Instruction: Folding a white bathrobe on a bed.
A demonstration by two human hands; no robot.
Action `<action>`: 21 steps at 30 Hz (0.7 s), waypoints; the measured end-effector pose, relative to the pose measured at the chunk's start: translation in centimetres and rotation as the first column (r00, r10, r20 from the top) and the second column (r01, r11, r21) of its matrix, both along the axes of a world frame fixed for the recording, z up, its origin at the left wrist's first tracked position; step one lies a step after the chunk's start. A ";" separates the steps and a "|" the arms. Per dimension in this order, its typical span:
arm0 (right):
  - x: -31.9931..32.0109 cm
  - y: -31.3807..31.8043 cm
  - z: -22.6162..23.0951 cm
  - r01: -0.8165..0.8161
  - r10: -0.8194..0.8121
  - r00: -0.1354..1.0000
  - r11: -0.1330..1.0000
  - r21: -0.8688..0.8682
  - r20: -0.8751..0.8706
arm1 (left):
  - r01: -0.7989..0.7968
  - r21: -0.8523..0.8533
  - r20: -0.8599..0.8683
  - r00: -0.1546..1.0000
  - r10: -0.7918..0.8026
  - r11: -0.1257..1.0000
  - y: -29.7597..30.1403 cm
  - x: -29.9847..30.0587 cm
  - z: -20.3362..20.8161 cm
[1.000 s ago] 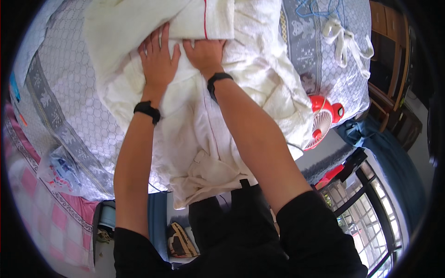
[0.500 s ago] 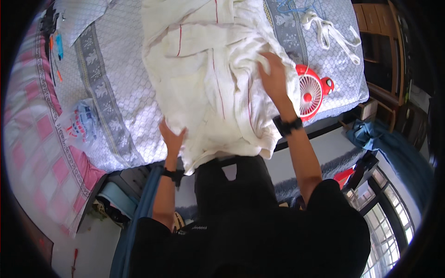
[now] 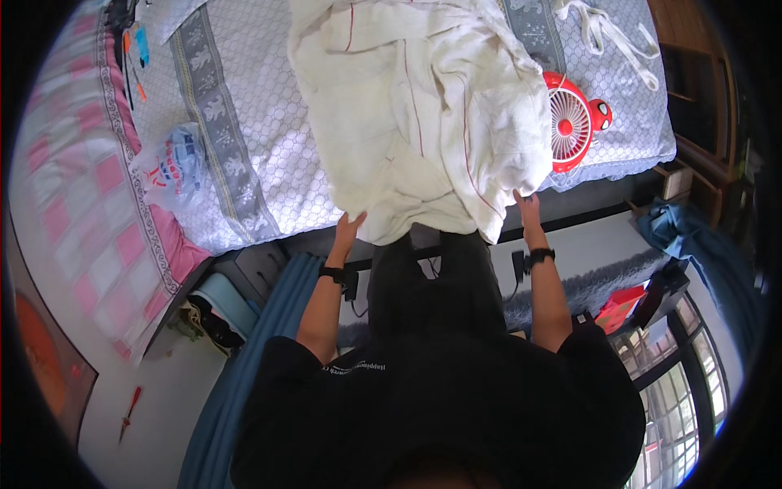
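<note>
A cream cloth (image 3: pixel 366 138) with thin red lines lies rumpled on the bed, folded over itself like a garment. Its near edge hangs past the bed's edge, close to my dark trousers. My left hand (image 3: pixel 349 231) is at the cloth's near left corner, thumb and fingers closed on the edge. On the opposite side, my right hand (image 3: pixel 529 213) pinches the near right corner. Some fingertips of both hands are hidden by the fabric. Black bands with small dark devices sit on both wrists.
A red round fan (image 3: pixel 568 126) stands right of the cloth, with a white strap (image 3: pixel 607 37) beyond it. A clear plastic bag (image 3: pixel 181 167) lies left on the patterned bedspread (image 3: pixel 269 122). Pink checked bedding (image 3: pixel 102 220) borders the far left; blue curtains (image 3: pixel 244 367) hang below.
My right hand has come off the top of the cloth, back to its near right corner. My left hand has shifted to the near left corner. The whole view has shifted too.
</note>
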State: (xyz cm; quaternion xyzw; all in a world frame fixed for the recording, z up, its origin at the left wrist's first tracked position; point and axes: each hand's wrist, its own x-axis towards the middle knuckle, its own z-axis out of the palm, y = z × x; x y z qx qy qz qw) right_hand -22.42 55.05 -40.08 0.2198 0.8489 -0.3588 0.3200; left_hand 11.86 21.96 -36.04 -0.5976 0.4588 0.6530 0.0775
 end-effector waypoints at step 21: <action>7.3 -3.6 -5.4 0.613 -0.207 0.712 0.649 -0.450 0.671 | 0.769 -0.438 0.202 0.588 -0.783 0.464 -2.0 10.4 12.8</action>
